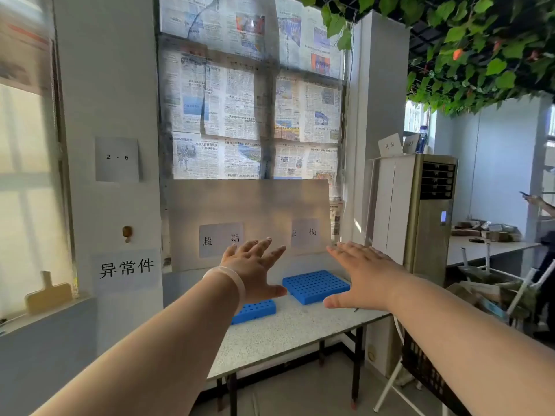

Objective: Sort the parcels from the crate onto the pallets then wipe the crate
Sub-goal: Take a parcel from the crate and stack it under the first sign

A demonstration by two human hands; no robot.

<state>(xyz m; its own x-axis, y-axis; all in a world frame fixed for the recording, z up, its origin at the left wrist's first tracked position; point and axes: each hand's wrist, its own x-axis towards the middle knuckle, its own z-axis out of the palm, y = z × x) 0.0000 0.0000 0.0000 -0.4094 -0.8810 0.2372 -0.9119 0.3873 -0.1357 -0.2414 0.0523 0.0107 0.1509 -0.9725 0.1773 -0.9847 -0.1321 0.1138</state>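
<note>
Left hand (252,265): held out palm down, fingers straight and fanned, holding nothing; a pale translucent band (237,280) sits at the wrist. Right hand (363,274): same pose, fingers spread flat, thumb out to the side, also holding nothing. Neither touches anything that I can see. Judgement: both are shown bare ahead of the first pick, so sorting is not yet begun. Beneath them in the picture stands the speckled grey-white table (285,334) on dark folding legs, carrying two receivers: the nearer blue perforated plastic pallet (255,310), partly hidden by the left wrist, and the farther blue perforated plastic pallet (315,285), just inboard of the right thumb. The two lie apart, and no parcel is on either. Each sits roughly below its own white paper label (220,239) (304,232), both fixed to the grey board (249,205) leaning at the table's back edge; presumably one category per pallet, so the labels decide where each item goes. The black latticed plastic crate (426,367) is low on the right beside the table, under the right forearm; only its wall shows, contents hidden. That placement suits a right-hand reach down and a short carry across. Behind the board is a newspaper-covered window (252,94), and at right a tall beige air-conditioning unit (432,211).
</note>
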